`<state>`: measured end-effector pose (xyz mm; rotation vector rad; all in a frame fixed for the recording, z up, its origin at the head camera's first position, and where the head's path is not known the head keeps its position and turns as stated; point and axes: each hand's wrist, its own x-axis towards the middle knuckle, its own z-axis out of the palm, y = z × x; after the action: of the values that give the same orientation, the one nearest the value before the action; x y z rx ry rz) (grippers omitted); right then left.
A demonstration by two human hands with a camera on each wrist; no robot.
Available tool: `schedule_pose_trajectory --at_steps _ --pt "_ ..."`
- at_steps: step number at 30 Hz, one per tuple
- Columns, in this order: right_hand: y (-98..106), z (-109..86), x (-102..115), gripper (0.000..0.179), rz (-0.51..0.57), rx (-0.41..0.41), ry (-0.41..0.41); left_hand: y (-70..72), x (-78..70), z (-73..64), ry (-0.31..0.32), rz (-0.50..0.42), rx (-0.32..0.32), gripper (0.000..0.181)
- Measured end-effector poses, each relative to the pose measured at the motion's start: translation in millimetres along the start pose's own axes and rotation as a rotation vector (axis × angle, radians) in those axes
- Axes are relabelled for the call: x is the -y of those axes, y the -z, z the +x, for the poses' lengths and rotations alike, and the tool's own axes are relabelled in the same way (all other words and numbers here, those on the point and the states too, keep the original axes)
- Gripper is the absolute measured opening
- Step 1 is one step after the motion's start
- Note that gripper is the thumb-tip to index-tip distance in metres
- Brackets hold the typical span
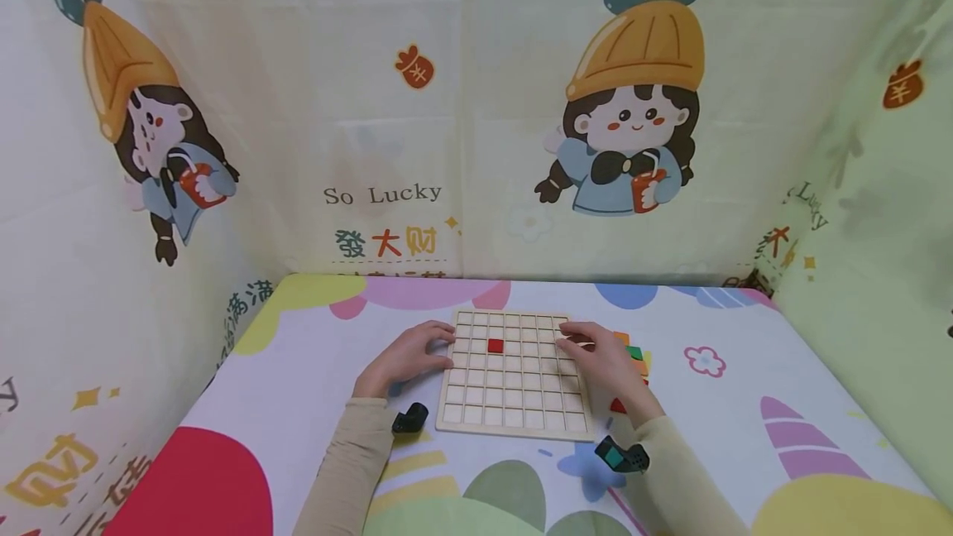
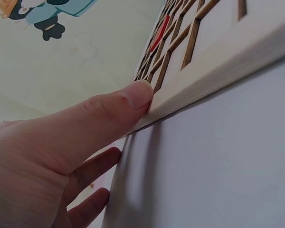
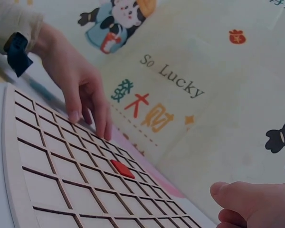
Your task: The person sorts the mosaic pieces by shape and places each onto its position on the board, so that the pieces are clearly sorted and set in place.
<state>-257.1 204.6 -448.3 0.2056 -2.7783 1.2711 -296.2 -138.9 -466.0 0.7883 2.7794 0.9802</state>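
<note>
A pale wooden grid board point(image 1: 514, 435) lies on the table with a red square tile point(image 1: 495, 346) in one of its cells; the tile also shows in the right wrist view. My left hand point(image 1: 409, 356) is at the board's left edge, and the left wrist view has the thumb point(image 2: 137, 95) against the frame, other fingers partly hidden behind it. Over the right edge reaches my right hand point(image 1: 605, 358), thumb and forefinger apart in the head view, nothing seen between them. In the right wrist view this hand point(image 3: 256, 204) is cut off by the frame, fingers bent under the thumb.
Several coloured tiles, among them a green one point(image 1: 634, 352) and an orange one point(image 1: 621, 338), lie right of the board, partly behind my right hand. A red piece point(image 1: 618, 405) is near my right wrist. A printed cloth point(image 1: 506, 147) hangs behind the table.
</note>
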Motion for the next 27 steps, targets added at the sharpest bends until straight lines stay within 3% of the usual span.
schedule_pose_trajectory --at_steps 6,16,27 --pt "24 -11.0 -13 0.043 -0.02 -0.048 0.032 0.3 0.5 0.4 0.002 -0.004 -0.005 0.041" --pt "63 -24.8 -31 0.048 -0.114 -0.038 -0.037 1.2 -0.5 0.0 0.004 -0.009 -0.008 0.041" --pt "81 -36.0 -55 0.058 -0.135 0.014 -0.154 1.5 -3.3 -0.7 0.017 -0.032 -0.004 0.041"
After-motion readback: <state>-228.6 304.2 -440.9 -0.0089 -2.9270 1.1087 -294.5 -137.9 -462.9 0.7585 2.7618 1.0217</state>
